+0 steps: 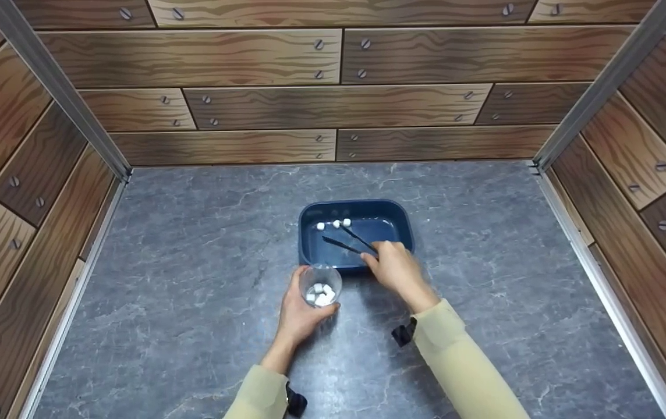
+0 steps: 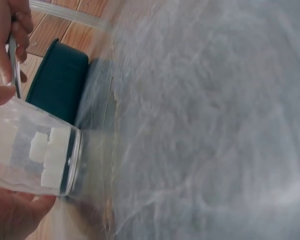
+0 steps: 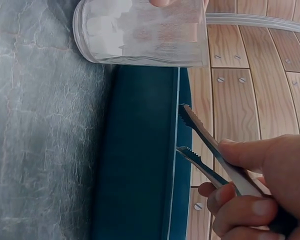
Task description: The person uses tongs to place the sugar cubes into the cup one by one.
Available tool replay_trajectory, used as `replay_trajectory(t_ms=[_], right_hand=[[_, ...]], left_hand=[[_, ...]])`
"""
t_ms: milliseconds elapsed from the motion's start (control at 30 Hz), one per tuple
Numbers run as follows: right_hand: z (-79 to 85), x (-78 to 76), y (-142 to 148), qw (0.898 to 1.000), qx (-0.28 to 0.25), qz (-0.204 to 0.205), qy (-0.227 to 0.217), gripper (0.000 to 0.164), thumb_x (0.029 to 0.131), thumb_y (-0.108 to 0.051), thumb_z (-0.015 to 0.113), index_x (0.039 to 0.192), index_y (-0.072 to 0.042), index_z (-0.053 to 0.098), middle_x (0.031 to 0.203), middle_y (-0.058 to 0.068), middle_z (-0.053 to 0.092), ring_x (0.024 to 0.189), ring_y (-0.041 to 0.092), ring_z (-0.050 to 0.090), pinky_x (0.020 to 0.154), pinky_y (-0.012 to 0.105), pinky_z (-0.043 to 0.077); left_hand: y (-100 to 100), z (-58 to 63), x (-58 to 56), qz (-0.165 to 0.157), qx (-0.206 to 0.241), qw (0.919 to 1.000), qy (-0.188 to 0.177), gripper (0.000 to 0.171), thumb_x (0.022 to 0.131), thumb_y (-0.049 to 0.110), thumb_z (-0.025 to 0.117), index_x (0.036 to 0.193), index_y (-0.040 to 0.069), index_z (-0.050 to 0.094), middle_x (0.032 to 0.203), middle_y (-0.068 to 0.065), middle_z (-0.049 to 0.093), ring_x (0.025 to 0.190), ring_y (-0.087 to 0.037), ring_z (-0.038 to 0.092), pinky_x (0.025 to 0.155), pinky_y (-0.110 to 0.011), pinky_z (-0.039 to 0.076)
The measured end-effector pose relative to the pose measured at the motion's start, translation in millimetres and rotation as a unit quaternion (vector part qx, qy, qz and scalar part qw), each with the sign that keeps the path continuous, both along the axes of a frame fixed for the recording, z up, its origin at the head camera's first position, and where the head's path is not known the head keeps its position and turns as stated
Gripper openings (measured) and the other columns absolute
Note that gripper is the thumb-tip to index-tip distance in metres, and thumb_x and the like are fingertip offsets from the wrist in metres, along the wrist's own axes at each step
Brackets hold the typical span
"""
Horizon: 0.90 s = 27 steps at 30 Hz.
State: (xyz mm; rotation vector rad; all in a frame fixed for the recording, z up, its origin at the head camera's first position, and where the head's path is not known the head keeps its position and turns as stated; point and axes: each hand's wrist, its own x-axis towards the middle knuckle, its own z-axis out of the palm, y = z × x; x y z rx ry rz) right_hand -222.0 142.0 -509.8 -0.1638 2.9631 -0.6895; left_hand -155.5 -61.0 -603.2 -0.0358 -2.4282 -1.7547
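Observation:
My left hand (image 1: 298, 314) grips a clear cup (image 1: 321, 273), thumb and fingers on either side of it. Several small white cubes (image 1: 321, 299) lie at its bottom. Right beyond the cup stands a dark blue rectangular basin (image 1: 394, 230), with 3 white cubes (image 1: 321, 226) near its far side. Over the basin's near right corner, my right hand (image 1: 397, 267) holds a pair of metal tongs (image 1: 342, 245). In the right wrist view the toothed tips (image 3: 189, 154) are spread apart above the rim, and nothing is between them.
The basin and cup are on a grey marbled surface (image 1: 193, 262). Wood-patterned panels (image 1: 263, 107) stand at the back and both sides, with metal strips (image 1: 601, 285) along the corners and side edges. Black straps (image 1: 404, 333) show at the wrists.

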Motion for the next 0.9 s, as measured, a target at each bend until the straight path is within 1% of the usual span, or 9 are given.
replay_trajectory(t_ms=[100, 233, 400, 467, 600, 900], right_hand=[[-0.7, -4.1, -3, 1.000, 0.006, 0.001, 0.004, 0.039, 0.096, -0.033, 0.063, 0.123, -0.004, 0.068, 0.113, 0.016, 0.068, 0.094, 0.031, 0.067, 0.074, 0.049, 0.053], [-3.3, -9.4, -8, 0.999, 0.022, 0.015, 0.018, 0.036, 0.097, -0.032, 0.062, 0.120, -0.005, 0.069, 0.113, 0.017, 0.068, 0.095, 0.034, 0.067, 0.075, 0.052, 0.053], [-10.5, -16.9, -11, 0.998, 0.035, 0.028, 0.037, 0.028, 0.096, -0.031, 0.063, 0.110, -0.008, 0.073, 0.104, 0.015, 0.071, 0.089, 0.036, 0.067, 0.070, 0.053, 0.052], [-13.1, -19.5, -12, 0.998, 0.037, 0.029, 0.042, 0.026, 0.096, -0.031, 0.064, 0.104, -0.009, 0.074, 0.099, 0.014, 0.071, 0.086, 0.035, 0.068, 0.067, 0.053, 0.052], [-17.2, -23.9, -12, 0.998, 0.043, 0.026, 0.043, 0.024, 0.095, -0.032, 0.065, 0.097, -0.010, 0.074, 0.093, 0.014, 0.071, 0.083, 0.035, 0.068, 0.065, 0.052, 0.052], [-23.2, -30.8, -15, 0.997, 0.058, 0.031, 0.050, 0.024, 0.095, -0.032, 0.065, 0.095, -0.010, 0.074, 0.094, 0.014, 0.071, 0.083, 0.035, 0.068, 0.067, 0.051, 0.053]], left_hand=[[1, -0.7, 0.2, 0.005, 0.005, 1.0000, 0.007, 0.093, 0.059, 0.020, 0.092, 0.138, 0.006, 0.044, 0.130, -0.014, 0.056, 0.117, -0.029, 0.054, 0.099, -0.044, 0.042], [4, -1.7, 1.0, 0.014, 0.010, 0.9998, 0.012, 0.094, 0.059, 0.020, 0.092, 0.138, 0.006, 0.043, 0.131, -0.015, 0.055, 0.118, -0.030, 0.054, 0.099, -0.046, 0.042], [6, -1.5, 1.7, 0.024, 0.005, 0.9997, 0.003, 0.095, 0.060, 0.023, 0.091, 0.139, 0.006, 0.042, 0.131, -0.016, 0.054, 0.118, -0.031, 0.053, 0.099, -0.046, 0.043], [6, -1.7, 1.4, 0.025, 0.003, 0.9997, 0.000, 0.095, 0.060, 0.024, 0.091, 0.139, 0.006, 0.041, 0.131, -0.017, 0.054, 0.119, -0.031, 0.053, 0.099, -0.045, 0.042], [6, -2.4, 0.6, 0.023, 0.004, 0.9997, 0.003, 0.095, 0.060, 0.022, 0.091, 0.139, 0.005, 0.041, 0.132, -0.017, 0.053, 0.119, -0.031, 0.053, 0.100, -0.045, 0.042], [6, -4.7, 0.1, 0.020, 0.015, 0.9996, 0.014, 0.095, 0.059, 0.019, 0.091, 0.138, 0.003, 0.041, 0.130, -0.017, 0.055, 0.117, -0.031, 0.054, 0.100, -0.045, 0.042]])
